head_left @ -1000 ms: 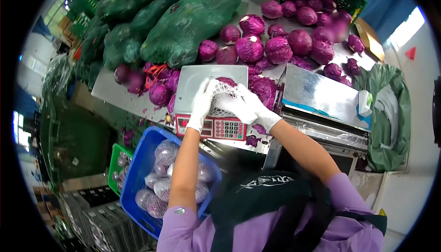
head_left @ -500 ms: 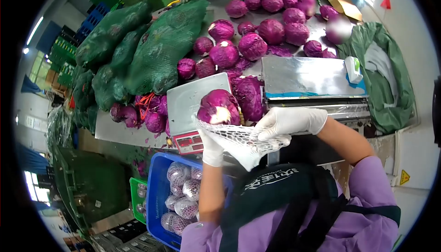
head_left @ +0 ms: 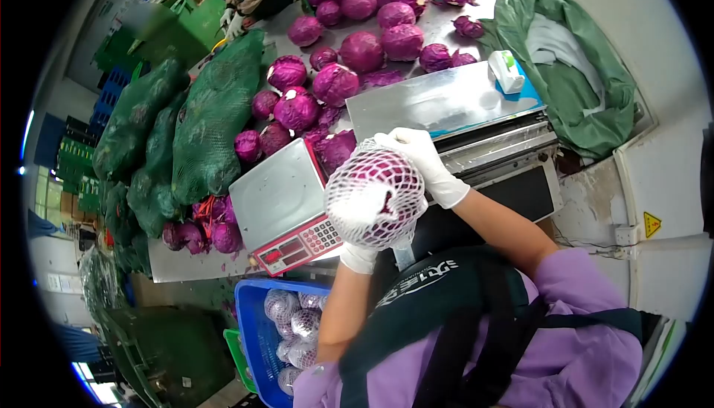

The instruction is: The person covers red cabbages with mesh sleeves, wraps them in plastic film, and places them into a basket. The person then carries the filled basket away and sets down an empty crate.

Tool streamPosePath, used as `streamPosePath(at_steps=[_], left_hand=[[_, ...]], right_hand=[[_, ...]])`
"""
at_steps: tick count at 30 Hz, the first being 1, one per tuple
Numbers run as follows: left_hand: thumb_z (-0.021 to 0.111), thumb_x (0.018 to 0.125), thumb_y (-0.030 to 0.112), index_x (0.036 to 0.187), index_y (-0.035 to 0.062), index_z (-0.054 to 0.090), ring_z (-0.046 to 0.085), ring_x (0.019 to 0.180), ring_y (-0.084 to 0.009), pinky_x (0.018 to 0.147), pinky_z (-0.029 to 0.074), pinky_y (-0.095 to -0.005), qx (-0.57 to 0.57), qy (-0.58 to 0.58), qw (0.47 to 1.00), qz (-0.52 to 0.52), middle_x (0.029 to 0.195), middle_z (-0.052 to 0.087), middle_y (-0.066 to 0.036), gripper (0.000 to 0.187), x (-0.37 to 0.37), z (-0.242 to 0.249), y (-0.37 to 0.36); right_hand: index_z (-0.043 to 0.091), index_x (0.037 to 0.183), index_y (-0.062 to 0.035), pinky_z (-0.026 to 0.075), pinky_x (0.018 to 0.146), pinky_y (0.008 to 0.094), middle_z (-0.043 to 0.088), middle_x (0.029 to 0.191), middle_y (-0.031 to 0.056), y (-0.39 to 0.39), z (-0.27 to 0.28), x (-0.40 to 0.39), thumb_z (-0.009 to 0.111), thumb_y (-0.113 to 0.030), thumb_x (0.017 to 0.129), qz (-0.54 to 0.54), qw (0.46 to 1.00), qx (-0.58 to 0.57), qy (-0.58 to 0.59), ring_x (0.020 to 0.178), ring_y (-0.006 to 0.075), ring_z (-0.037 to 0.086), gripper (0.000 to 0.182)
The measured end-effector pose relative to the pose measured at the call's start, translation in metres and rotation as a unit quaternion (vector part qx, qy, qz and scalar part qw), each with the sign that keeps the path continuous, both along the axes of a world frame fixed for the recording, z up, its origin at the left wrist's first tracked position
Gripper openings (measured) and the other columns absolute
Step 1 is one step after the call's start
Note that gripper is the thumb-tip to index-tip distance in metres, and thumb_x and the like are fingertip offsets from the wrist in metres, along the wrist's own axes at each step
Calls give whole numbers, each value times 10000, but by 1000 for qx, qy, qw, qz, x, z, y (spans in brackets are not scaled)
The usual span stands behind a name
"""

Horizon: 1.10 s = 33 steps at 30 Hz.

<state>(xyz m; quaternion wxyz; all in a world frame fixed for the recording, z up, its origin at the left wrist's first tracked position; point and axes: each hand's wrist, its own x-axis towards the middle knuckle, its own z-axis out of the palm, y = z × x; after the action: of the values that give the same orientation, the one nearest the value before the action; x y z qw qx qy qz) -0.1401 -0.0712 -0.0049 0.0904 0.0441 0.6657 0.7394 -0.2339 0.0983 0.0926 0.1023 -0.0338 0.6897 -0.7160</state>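
A purple cabbage (head_left: 398, 185) is held up in front of me, wrapped in a white foam net (head_left: 379, 156). My left hand (head_left: 355, 211), in a white glove, cups it from the left and below, with the mesh stretched over my fingers. My right hand (head_left: 422, 156), also gloved, is closed on the net at the cabbage's upper right. Just left of the cabbage is a weighing scale (head_left: 271, 196) with a red keypad panel and a bare metal plate. A steel-topped wrapping machine (head_left: 439, 107) stands behind my right hand.
Loose purple cabbages (head_left: 361, 51) cover the far table. Green mesh sacks (head_left: 216, 118) lie at the left. Below the scale, a blue crate (head_left: 256, 333) holds several net-wrapped cabbages. Another person's gloved hand (head_left: 234, 25) shows at the far left.
The net, earlier only at the cabbage's lower edge, now covers it. The cabbage has come off the scale, toward me and right. My right hand has risen to its top. The view has turned.
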Motion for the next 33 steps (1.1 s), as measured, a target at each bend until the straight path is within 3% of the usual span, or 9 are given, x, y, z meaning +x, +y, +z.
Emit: streamPosePath(at_steps=[3, 5, 7, 8, 9, 12, 26, 29, 33], left_hand=[[483, 977, 382, 1439, 73, 363, 414, 1323, -273, 1150, 292, -410, -339, 263, 901, -56, 1426, 453, -121, 568, -14, 60, 17], [440, 991, 391, 1447, 49, 347, 457, 1288, -286, 1128, 333, -420, 53, 70, 990, -110, 1415, 462, -138, 577, -27, 106, 31], [374, 991, 532, 1361, 13, 439, 674, 898, -315, 701, 588, -404, 341, -241, 907, -45, 1163, 615, -214, 640, -52, 113, 37], [314, 990, 578, 1357, -2, 434, 699, 752, -302, 605, 599, -356, 243, -232, 941, -36, 1049, 653, -233, 697, -61, 122, 41], [317, 974, 613, 1348, -4, 445, 705, 738, -291, 616, 604, -353, 176, -207, 962, -34, 966, 676, -226, 733, -69, 136, 48], [315, 962, 635, 1312, 0, 486, 712, 718, -273, 574, 598, -323, 89, -283, 947, -120, 926, 684, -250, 745, -115, 125, 36], [347, 1013, 373, 1115, -122, 561, 621, 605, -197, 373, 427, -243, 230, -478, 807, -261, 935, 661, -244, 549, -214, 51, 95], [395, 947, 637, 1100, -31, 573, 576, 541, -190, 450, 447, -260, 63, -407, 900, -144, 828, 664, -158, 708, -221, 47, 53], [445, 1010, 403, 1111, 15, 584, 624, 597, -136, 509, 481, -249, -129, -128, 978, 103, 798, 674, -81, 424, -184, 89, 1]], right_hand=[[645, 1094, 3, 506, 811, 270, 688, 985, 59, 35, -18, -11, 677, -201, 902, -19, 996, -33, 75, 881, 110, 628, 281], [454, 1395, -24, 448, 987, 315, 573, 1310, 113, 78, -8, -22, 626, -167, 930, 30, 947, -320, -6, 1147, 181, 582, 516], [219, 1523, -57, 370, 1081, 341, 384, 1492, 131, 103, 37, -15, 598, -158, 941, 98, 960, -233, 117, 1335, 221, 434, 702], [198, 1530, -62, 346, 1100, 342, 332, 1524, 136, 115, 52, -9, 647, -162, 914, 175, 949, -126, 231, 1376, 222, 374, 769], [198, 1531, -61, 334, 1107, 333, 336, 1522, 124, 125, 68, -7, 712, -125, 861, 172, 933, 121, 292, 1373, 216, 369, 847], [197, 1526, -44, 322, 1116, 327, 357, 1502, 108, 145, 50, -30, 757, -59, 810, 165, 974, -92, 123, 1344, 189, 387, 909], [655, 1182, -67, 470, 567, 253, 678, 946, 24, 208, -20, -113, 589, -549, 893, 76, 982, 170, -18, 731, 101, 583, 566], [650, 1175, -65, 473, 587, 248, 651, 857, 6, 217, -10, -102, 601, -536, 891, 86, 982, 167, -14, 699, 97, 571, 552], [652, 1165, -65, 502, 641, 318, 666, 828, 92, 259, -2, -70, 697, -466, 834, -52, 891, 440, 97, 704, 191, 633, 522]])
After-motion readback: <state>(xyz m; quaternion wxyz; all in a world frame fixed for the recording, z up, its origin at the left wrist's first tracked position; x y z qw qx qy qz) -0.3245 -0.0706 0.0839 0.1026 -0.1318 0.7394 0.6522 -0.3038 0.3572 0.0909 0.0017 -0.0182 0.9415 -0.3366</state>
